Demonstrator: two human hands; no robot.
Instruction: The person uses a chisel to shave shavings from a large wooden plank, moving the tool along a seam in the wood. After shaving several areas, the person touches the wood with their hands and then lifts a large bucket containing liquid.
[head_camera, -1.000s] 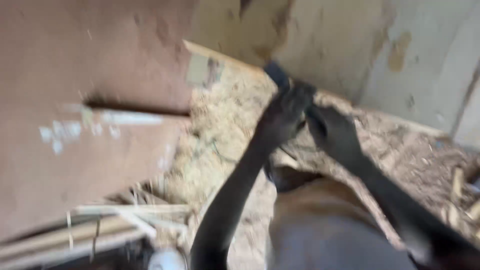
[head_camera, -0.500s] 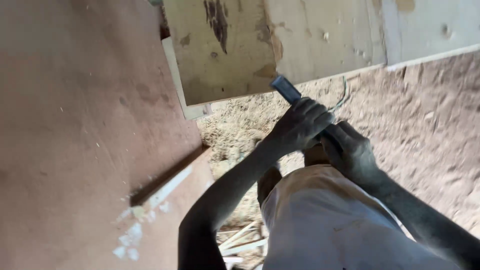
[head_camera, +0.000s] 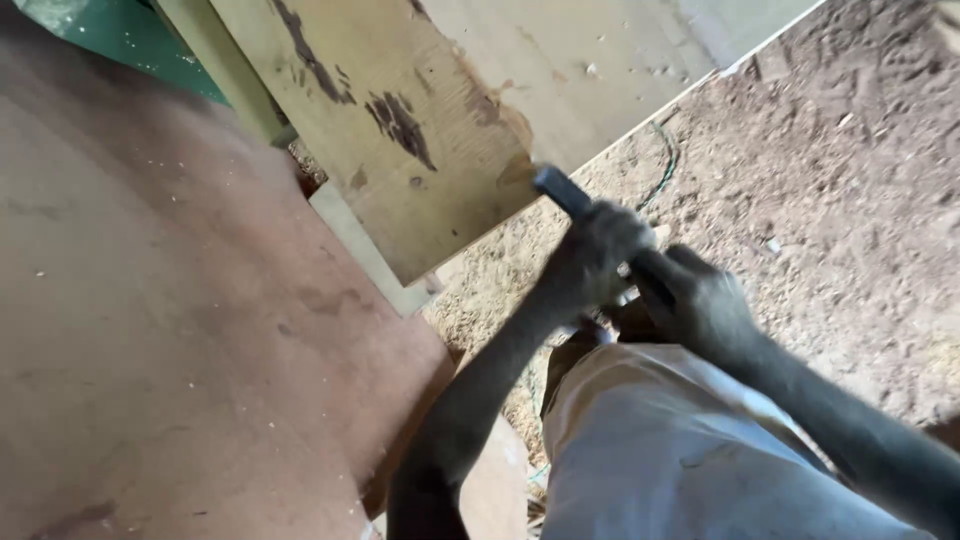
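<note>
Head view: both hands are closed around one dark bar-like tool (head_camera: 562, 190). The left hand (head_camera: 593, 255) clamps its upper part, the right hand (head_camera: 700, 300) its lower part, just beside. The tool's tip meets the lower edge of a pale wooden board (head_camera: 420, 130). One brown sheet (head_camera: 170, 330) lies left; sawdust ground (head_camera: 850, 200) right.

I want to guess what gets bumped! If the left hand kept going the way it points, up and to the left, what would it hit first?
Probably the pale wooden board. The left hand grips a dark tool whose end already looks to be at the board's edge, though depth is hard to judge.
</note>
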